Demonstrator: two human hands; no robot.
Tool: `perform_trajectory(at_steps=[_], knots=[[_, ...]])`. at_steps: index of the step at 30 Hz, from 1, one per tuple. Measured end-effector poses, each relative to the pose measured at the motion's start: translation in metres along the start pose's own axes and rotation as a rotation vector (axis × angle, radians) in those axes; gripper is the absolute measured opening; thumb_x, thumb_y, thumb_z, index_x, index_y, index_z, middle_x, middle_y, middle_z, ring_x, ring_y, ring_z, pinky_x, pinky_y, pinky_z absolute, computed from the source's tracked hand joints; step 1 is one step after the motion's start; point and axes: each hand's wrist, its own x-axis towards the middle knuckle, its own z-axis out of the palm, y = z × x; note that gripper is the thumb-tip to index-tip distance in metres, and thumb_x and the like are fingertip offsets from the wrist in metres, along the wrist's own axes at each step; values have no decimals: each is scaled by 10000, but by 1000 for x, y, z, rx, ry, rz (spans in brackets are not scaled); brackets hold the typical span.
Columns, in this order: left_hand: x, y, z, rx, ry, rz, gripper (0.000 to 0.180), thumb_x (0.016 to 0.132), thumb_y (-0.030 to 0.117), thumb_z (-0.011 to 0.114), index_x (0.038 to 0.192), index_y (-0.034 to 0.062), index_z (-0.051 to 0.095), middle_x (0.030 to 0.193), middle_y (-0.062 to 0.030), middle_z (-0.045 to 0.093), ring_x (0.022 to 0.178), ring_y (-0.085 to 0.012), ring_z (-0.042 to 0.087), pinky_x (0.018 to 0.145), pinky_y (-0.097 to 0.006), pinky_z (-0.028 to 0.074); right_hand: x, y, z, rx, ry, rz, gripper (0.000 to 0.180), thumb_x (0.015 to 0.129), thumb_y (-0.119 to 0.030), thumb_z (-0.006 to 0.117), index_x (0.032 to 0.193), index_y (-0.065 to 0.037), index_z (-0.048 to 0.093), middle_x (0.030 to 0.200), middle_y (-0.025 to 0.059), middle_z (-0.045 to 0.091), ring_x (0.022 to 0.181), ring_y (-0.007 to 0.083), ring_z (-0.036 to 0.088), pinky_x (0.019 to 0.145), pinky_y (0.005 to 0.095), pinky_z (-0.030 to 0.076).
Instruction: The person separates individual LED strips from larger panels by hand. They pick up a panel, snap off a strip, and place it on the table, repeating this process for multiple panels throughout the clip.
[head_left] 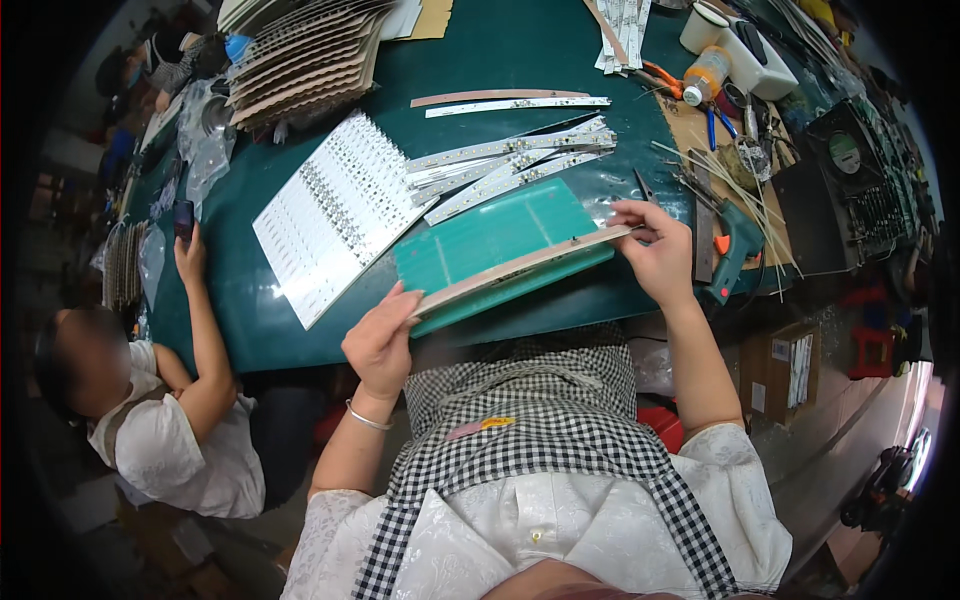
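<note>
A long narrow strip (500, 274), pale brownish with small dark marks along it, spans between my two hands. My left hand (380, 340) pinches its left end between thumb and fingers. At the opposite end, my right hand (657, 250) grips with fingers curled. Beneath the strip is a green flat plate or tray (490, 232) at the table's near edge, with pale lines across it. Just beyond it lie several loose white LED strips (510, 155) in a crossed pile. To their left rests a stack of white panels (335, 215) dotted with small components.
On the green table (480, 60), a tall stack of corrugated dividers (300, 65) stands far left. At right are a glue gun (737, 250), orange-handled pliers (664, 78), an orange bottle (707, 75) and thin glue sticks. A co-worker (170, 420) sits at left, holding a dark phone-like object (183, 220).
</note>
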Motion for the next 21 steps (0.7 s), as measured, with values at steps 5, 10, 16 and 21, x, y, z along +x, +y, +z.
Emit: perform_trajectory(at_steps=[5, 10, 16, 21], knots=[[14, 2, -21, -356, 451, -273, 185, 949, 85, 548, 989, -81, 619, 990, -195, 671, 941, -269, 661, 934, -429, 504, 13, 4, -14, 201, -151, 245, 122, 787, 35, 679, 908, 29, 686, 787, 63, 675, 683, 109, 624, 634, 230, 505], [27, 15, -43, -336, 458, -277, 163, 946, 86, 558, 969, -62, 621, 883, -121, 651, 841, -211, 649, 862, -389, 541, 74, 16, -12, 252, -67, 236, 103, 798, 23, 678, 900, 40, 678, 752, 57, 656, 628, 97, 587, 584, 225, 476], [25, 21, -28, -521, 337, -575, 140, 917, 76, 603, 951, -59, 622, 839, -114, 648, 760, -194, 642, 750, -349, 559, 127, 49, -11, -242, 44, 33, 190, 763, -118, 745, 912, -8, 703, 869, 88, 694, 766, 199, 630, 697, 307, 506], [25, 29, -8, -640, 312, -651, 154, 922, 93, 603, 968, -54, 612, 835, -120, 647, 719, -207, 636, 718, -353, 560, 76, -5, 12, -395, 80, -275, 248, 699, -146, 754, 936, -81, 719, 1154, 114, 619, 1093, 298, 527, 941, 397, 428]])
